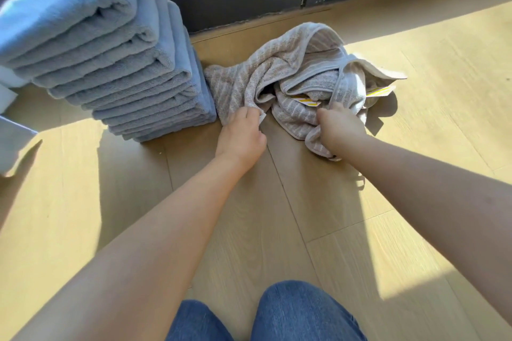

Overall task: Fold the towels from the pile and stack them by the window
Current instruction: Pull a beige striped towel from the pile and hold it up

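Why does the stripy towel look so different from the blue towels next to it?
The striped towel is beige with pale stripes; the blue towels are plain. The striped towel lies crumpled in a heap, while the blue towels are folded in a tall stack. The left hand and right hand grip the striped towel; no hand touches the blue towels. Both sit on the wooden floor.

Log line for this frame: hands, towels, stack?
left hand: grips striped towel heap edge | right hand: grips heap | heap: crumpled, unfolded, on floor | blue towel stack: folded, left of heap
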The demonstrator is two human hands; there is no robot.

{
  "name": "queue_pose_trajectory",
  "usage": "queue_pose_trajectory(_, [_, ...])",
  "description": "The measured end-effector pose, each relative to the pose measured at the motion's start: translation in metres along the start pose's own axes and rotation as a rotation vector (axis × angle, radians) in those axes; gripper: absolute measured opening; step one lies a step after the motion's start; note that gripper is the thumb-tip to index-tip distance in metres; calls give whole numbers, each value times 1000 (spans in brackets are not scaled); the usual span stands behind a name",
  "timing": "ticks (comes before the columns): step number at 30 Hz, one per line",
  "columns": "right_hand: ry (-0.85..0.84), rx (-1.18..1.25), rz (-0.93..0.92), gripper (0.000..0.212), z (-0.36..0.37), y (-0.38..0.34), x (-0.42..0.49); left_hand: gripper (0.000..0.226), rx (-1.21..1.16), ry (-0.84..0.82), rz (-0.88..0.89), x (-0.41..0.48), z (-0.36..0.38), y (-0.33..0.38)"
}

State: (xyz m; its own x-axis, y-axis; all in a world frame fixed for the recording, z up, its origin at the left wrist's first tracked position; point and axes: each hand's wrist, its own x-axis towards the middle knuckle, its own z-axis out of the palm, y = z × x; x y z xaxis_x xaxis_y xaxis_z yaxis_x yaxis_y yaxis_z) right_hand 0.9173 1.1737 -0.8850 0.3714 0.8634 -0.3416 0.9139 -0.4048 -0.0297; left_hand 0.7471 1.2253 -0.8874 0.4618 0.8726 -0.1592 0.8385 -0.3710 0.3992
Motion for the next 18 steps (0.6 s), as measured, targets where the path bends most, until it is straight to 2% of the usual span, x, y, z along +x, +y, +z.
queue_pose_trajectory(4, [142, -179, -86, 27, -11, 1, -12, 39, -66, -43, 75, -14, -5, 5])
queue_pose_trajectory(8, [326, 17, -291, 22, -11, -18, -36, 49, -177, -160, 130, -30, -5, 16])
queue_pose_trajectory(10, [397, 104, -351, 16, -12, -30, -48, 34, -249, -150, 128, -37, -9, 22])
queue_pose_trajectory(12, [424, 138, -426, 8, -14, -39, -59, 16, -244, -121, 93, -45, -18, 23])
queue_pose_trajectory(14, [436, 128, -441, 5, -13, -41, -65, 14, -236, -75, 65, -53, -27, 17])
queue_pose_trajectory(18, [302, 38, -348, 21, -25, -29, -76, 14, -175, -60, 71, -73, -50, -3])
